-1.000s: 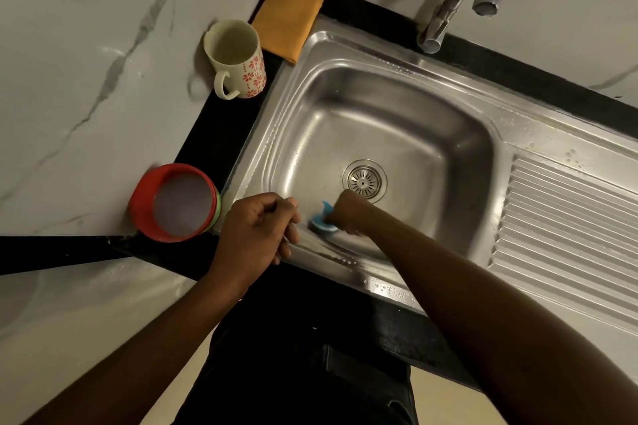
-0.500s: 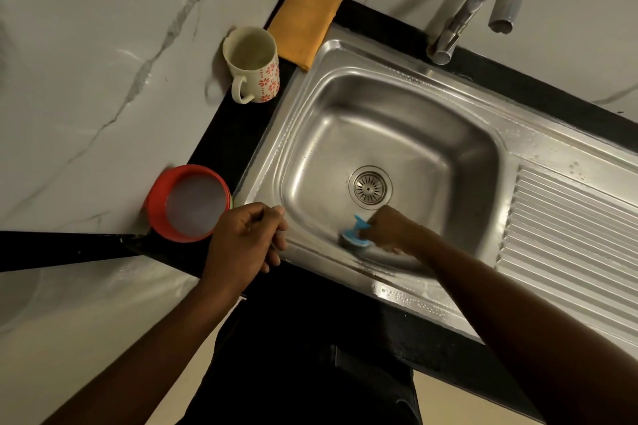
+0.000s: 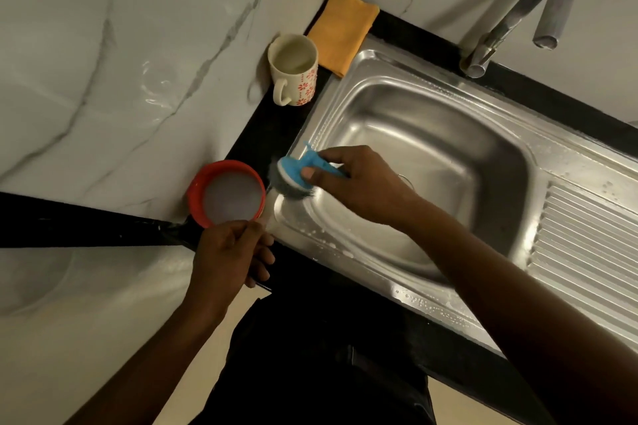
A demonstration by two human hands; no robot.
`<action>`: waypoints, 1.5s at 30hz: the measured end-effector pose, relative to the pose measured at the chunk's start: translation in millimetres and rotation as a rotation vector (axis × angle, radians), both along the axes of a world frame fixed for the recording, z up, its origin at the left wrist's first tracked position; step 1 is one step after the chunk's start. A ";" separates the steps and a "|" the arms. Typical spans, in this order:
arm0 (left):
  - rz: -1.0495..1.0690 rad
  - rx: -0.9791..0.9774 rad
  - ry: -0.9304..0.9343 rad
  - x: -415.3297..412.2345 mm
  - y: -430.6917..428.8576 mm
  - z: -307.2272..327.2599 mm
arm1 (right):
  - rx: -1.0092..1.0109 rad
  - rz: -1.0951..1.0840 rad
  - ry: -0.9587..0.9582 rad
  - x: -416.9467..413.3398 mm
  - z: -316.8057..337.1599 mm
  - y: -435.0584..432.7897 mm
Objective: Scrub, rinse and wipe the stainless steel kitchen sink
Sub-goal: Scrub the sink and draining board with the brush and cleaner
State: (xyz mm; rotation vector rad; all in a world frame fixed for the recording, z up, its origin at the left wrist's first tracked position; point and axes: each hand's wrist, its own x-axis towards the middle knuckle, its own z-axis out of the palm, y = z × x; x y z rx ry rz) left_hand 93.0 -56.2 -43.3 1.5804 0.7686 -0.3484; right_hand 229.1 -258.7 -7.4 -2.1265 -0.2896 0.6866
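Note:
The stainless steel sink (image 3: 428, 134) is set in a black counter, with soap suds along its near rim. My right hand (image 3: 359, 179) grips the blue handle of a steel-wool scrubber (image 3: 297, 176), which sits over the sink's near-left corner rim, close to the red tub. My left hand (image 3: 231, 252) rests at the counter's front edge just below the red tub, fingers curled; whether it holds anything is hidden. The drain is covered by my right wrist.
A red tub of whitish cleaner (image 3: 228, 193) stands left of the sink. A cream mug with red flowers (image 3: 293, 69) and a folded orange cloth (image 3: 343, 31) lie at the back left. The tap (image 3: 511, 21) arches over the back rim. A ribbed drainboard (image 3: 593, 245) lies right.
My right hand lifted the scrubber out of the basin's near wall and carried it left onto the corner rim beside the red tub. My left hand stayed at the counter edge.

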 end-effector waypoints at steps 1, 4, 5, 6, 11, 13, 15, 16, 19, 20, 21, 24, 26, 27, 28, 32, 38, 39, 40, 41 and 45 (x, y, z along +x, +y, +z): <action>0.030 -0.005 0.018 -4.0 4.0 -1.0 | -0.001 0.070 -0.054 -3.1 1.5 13.8; 0.109 -0.022 0.066 -13.1 15.9 -4.3 | -0.036 0.256 -0.201 -9.9 -3.5 50.1; 0.125 -0.026 0.079 -14.8 20.1 -5.9 | -0.068 0.318 -0.255 -11.4 -8.2 60.7; 0.136 -0.029 0.091 -15.5 23.5 -7.2 | -0.110 0.376 -0.303 -12.3 -12.3 71.0; 0.170 -0.002 0.106 -14.8 30.5 -12.6 | -0.389 0.567 -0.541 -11.7 -27.5 101.3; 0.188 -0.004 0.111 -14.7 30.3 -13.5 | -0.425 0.576 -0.621 -12.3 -31.6 108.6; 0.204 -0.027 0.116 -14.2 29.5 -12.4 | -0.410 0.563 -0.612 -15.5 -34.1 116.5; 0.213 -0.040 0.116 -13.8 28.5 -11.4 | -0.394 0.568 -0.582 -18.0 -34.9 119.6; 0.241 -0.063 0.117 -12.9 25.1 -9.1 | -0.364 0.615 -0.528 -19.8 -32.4 118.0; 0.250 -0.065 0.119 -12.6 24.3 -8.8 | -0.371 0.625 -0.518 -17.5 -30.2 114.7; 0.258 -0.065 0.121 -12.2 23.6 -8.8 | -0.390 0.628 -0.511 -13.9 -29.0 111.8; 0.271 -0.070 0.135 -10.8 21.9 -7.4 | -0.450 0.595 -0.537 -5.7 -30.2 111.7; 0.276 -0.072 0.144 -10.0 21.4 -5.5 | -0.445 0.545 -0.562 -7.4 -33.5 118.3; 0.280 -0.069 0.148 -10.0 21.8 -4.7 | -0.434 0.538 -0.560 -10.2 -35.4 122.3; 0.285 -0.068 0.152 -10.0 21.9 -3.7 | -0.415 0.543 -0.547 -13.4 -36.4 125.3; 0.304 -0.072 0.149 -11.1 20.4 -2.6 | -0.293 0.535 -0.424 -17.7 -40.7 122.7; 0.347 -0.093 0.113 -15.1 9.5 -3.9 | 0.074 0.307 -0.061 0.4 -30.2 79.0; 0.346 -0.091 0.093 -16.3 6.8 -3.8 | 0.143 0.220 0.015 1.7 -28.2 68.2; 0.337 -0.090 0.074 -16.7 3.5 -3.3 | 0.208 0.128 0.112 3.1 -26.2 57.5; 0.320 -0.090 0.060 -16.7 0.0 -2.5 | 0.265 0.047 0.226 5.0 -24.1 45.7; 0.212 -0.111 0.006 -5.4 -19.2 3.7 | 0.392 -0.101 0.514 9.8 -21.9 -2.6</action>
